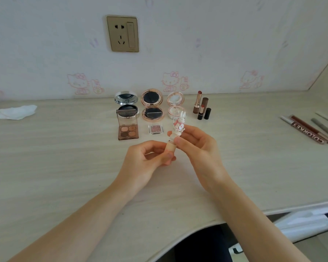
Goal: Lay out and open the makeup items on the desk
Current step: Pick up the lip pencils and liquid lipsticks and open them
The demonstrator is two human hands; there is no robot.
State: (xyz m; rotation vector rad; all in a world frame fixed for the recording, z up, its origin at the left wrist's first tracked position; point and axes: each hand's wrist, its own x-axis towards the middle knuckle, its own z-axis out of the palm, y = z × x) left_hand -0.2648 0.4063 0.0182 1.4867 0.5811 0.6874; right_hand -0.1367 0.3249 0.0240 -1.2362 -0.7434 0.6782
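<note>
Above the middle of the desk (64, 167) I hold a small beige lip tube (170, 148) topped by a white rabbit figurine cap (180, 123). My left hand (146, 159) grips the tube's lower body. My right hand (195, 146) pinches the cap just under the rabbit. Behind them stand three open compacts: a silver one (126, 105), a rose-gold one (152, 106) and a pale pink one (175, 106). An open eyeshadow quad (128, 127) and a small single eyeshadow (156, 128) lie in front of those. Uncapped lipsticks (202, 108) stand to the right.
A crumpled white tissue (16, 112) lies at the far left. Several pencils and a slim boxed liner (309, 132) lie at the right edge. A wall socket (123, 33) sits above the desk. The curved front edge of the desk runs across the lower right.
</note>
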